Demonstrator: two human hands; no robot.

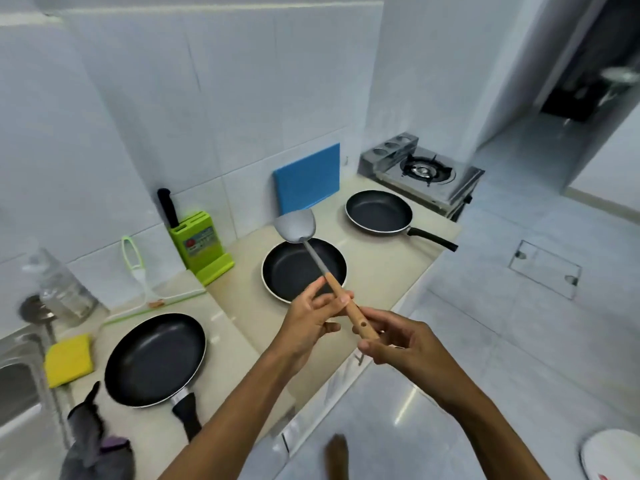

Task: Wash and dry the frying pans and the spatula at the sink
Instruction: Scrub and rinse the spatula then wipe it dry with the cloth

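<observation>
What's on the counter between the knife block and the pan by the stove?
In the head view, the middle frying pan lies between the green knife block and the far frying pan, with the spatula held above it.

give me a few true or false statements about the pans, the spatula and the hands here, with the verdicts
1. Both hands hold the spatula by its wooden handle. True: left hand, right hand.
2. Three frying pans sit on the counter. True.
3. The spatula lies inside the sink. False: it is held up over the middle pan.
4. The yellow sponge lies beside the stove. False: it lies by the sink.
5. The blue board leans on the wall. True.
</observation>
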